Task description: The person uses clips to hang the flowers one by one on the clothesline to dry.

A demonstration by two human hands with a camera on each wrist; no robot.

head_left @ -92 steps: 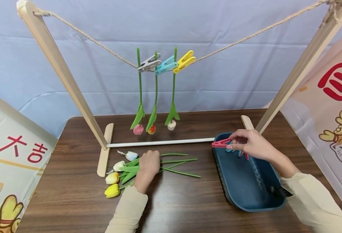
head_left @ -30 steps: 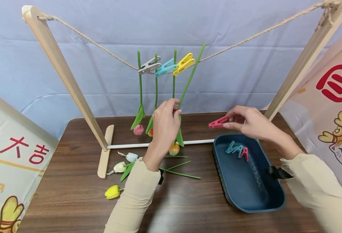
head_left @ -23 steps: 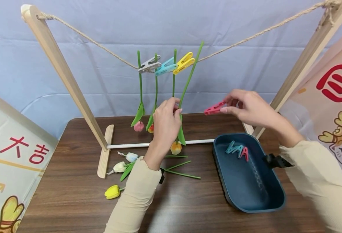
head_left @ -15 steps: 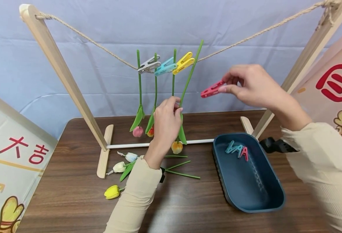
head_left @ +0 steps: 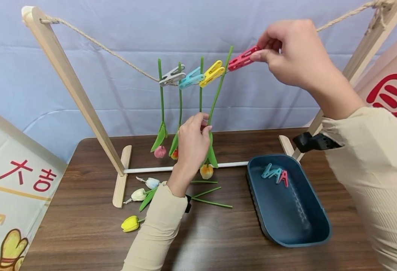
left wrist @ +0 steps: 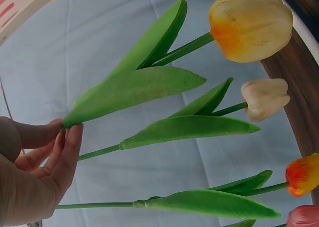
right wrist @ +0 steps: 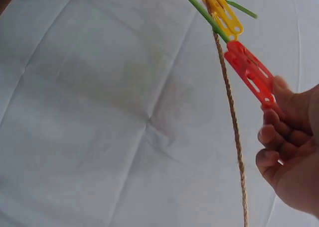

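Observation:
My left hand [head_left: 193,145] pinches the green stem of an upside-down yellow-orange tulip [head_left: 206,172] at its leaf base; the stem's tip leans against the sagging rope [head_left: 97,42]. With thumb and fingers my right hand [head_left: 294,52] grips a red clothespin [head_left: 242,59], its nose at the rope beside that stem. In the right wrist view the red clothespin [right wrist: 249,71] meets the stem; whether it bites the stem is unclear. Left of it, grey [head_left: 173,76], light blue [head_left: 191,78] and yellow [head_left: 212,73] clothespins hold three hanging tulips, including a pink one [head_left: 160,151].
Wooden posts [head_left: 73,90] carry the rope, with a white rod [head_left: 232,164] low between them. A dark blue tray [head_left: 257,205] holds several clothespins [head_left: 275,174]. More tulips lie on the table, including a yellow one [head_left: 130,223], partly under my left forearm.
My left hand has lifted the yellow-orange tulip from the table to the rope. My right hand has raised the red clothespin from the tray up and left to the rope beside the stem.

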